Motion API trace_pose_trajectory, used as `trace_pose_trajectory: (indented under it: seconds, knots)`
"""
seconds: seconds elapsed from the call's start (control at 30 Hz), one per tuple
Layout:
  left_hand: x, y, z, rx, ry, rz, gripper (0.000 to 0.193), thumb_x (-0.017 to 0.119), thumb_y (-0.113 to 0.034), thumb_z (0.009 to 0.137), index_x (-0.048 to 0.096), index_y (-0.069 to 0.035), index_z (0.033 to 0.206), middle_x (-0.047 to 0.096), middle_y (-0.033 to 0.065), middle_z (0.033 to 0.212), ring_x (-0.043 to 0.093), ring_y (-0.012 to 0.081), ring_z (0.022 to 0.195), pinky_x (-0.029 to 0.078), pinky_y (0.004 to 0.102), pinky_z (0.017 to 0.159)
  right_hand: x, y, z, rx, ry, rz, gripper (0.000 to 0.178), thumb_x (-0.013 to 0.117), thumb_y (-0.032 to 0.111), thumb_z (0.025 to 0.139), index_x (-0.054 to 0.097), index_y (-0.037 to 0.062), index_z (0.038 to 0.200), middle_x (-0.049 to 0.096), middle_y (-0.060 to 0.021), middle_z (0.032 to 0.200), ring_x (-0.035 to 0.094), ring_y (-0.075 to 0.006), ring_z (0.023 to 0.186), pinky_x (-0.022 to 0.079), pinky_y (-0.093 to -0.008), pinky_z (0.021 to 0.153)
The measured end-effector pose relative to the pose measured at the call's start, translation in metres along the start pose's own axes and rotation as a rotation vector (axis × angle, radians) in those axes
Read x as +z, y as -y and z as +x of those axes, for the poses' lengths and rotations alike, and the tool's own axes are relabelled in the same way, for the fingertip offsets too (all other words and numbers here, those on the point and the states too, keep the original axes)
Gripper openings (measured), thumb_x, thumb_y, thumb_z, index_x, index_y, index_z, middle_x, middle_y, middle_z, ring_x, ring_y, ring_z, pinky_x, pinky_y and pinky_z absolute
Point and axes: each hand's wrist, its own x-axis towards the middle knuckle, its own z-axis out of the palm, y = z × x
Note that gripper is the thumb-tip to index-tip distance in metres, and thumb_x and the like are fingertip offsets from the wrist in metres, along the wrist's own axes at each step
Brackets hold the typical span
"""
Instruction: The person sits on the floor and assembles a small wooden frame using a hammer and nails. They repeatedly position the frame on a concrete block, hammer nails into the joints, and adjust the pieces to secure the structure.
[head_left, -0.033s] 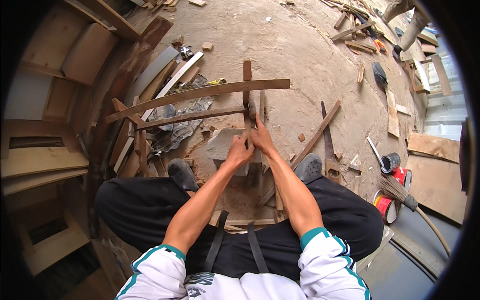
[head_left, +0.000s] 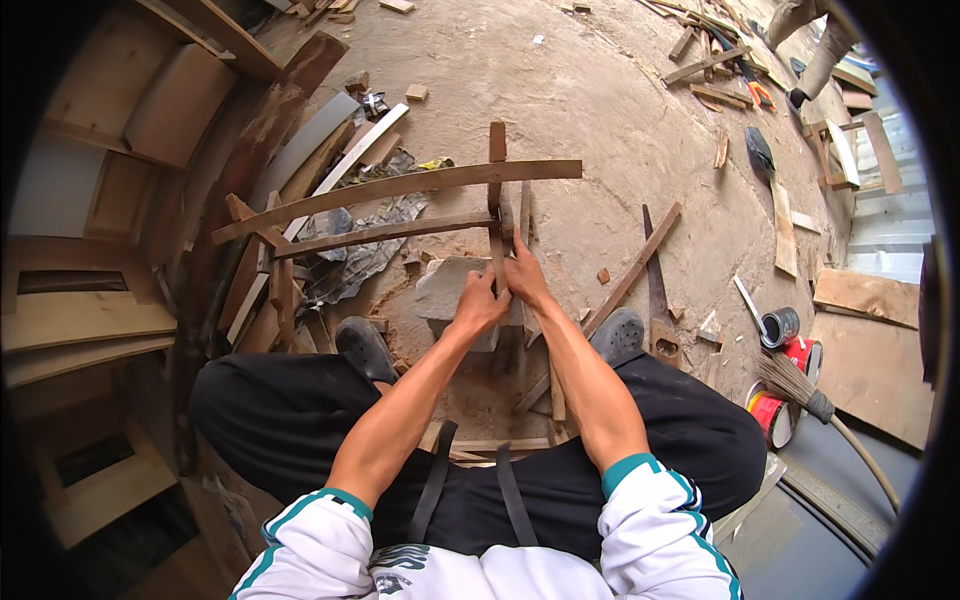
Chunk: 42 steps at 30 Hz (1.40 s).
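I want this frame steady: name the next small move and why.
Perhaps move the left hand to the lower crossbar: it and the right hand sit close together at the wooden frame's right upright, with no hand on its left end.

A head-worn fisheye camera looks steeply down from close above — black trousers (head_left: 290, 405) across the lower frame, both hands (head_left: 482, 303) near centre, floor (head_left: 610, 120) reaching the top.

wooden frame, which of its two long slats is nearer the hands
The shorter, lower slat, which meets the upright just beyond the left hand and right hand; the upper slat lies farther off and runs on past that upright.
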Motion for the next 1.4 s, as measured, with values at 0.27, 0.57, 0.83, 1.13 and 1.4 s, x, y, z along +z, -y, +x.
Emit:
trace_pose_trajectory:
  seconds: [0.27,0.57,0.83,1.13,1.4]
  knots:
    - [-0.002,0.011,-0.001,0.065,-0.040,-0.003,0.057,0.070,-0.036,0.085,0.052,-0.015,0.136,0.054,0.0260,0.104,0.059,0.0408,0.094,0.048,0.0450,0.086,-0.068,0.038,0.040,0.109,-0.611,0.465,0.049,0.046,0.037,0.098,0.055,0.0000,0.128,0.063,-0.0189,0.122,0.057,-0.0293,0.119,0.047,-0.0408,0.093]
    - [0.001,0.004,-0.002,0.043,-0.005,-0.006,0.064,0.070,-0.038,0.084,0.050,-0.012,0.139,0.055,0.0260,0.103,0.061,0.0360,0.092,0.049,0.0441,0.085,-0.134,0.131,0.066,0.130,0.010,0.622,0.046,0.081,0.038,0.079,0.062,-0.0013,0.093,0.066,-0.0134,0.094,0.069,-0.0203,0.083,0.063,-0.0357,0.077]
    - [0.000,-0.001,-0.019,0.028,-0.253,-0.184,0.071,0.075,-0.035,0.080,0.050,-0.001,0.137,0.055,0.0250,0.121,0.056,0.0356,0.113,0.045,0.0402,0.098,-0.125,0.155,0.042,-0.011,0.080,0.686,0.036,0.078,0.034,0.083,0.060,0.0025,0.085,0.066,-0.0093,0.085,0.067,-0.0181,0.079,0.063,-0.0354,0.075]
    - [-0.020,-0.010,-0.021,-0.003,-0.218,-0.073,0.059,0.077,-0.028,0.076,0.057,0.000,0.124,0.061,0.0175,0.113,0.057,0.0333,0.111,0.046,0.0417,0.093,-0.125,0.141,0.001,-0.059,0.090,0.706,0.030,0.074,0.029,0.087,0.060,0.0025,0.086,0.067,-0.0114,0.087,0.068,-0.0188,0.083,0.063,-0.0369,0.078]
    - [-0.110,-0.084,-0.027,0.709,-1.077,0.398,0.038,0.066,-0.041,0.085,0.062,-0.010,0.106,0.062,0.0073,0.101,0.057,0.0289,0.100,0.031,0.0499,0.098,-0.132,0.119,-0.014,-0.039,0.077,0.646,0.026,0.067,0.031,0.092,0.059,0.0065,0.094,0.064,-0.0111,0.102,0.064,-0.0201,0.097,0.060,-0.0383,0.084]
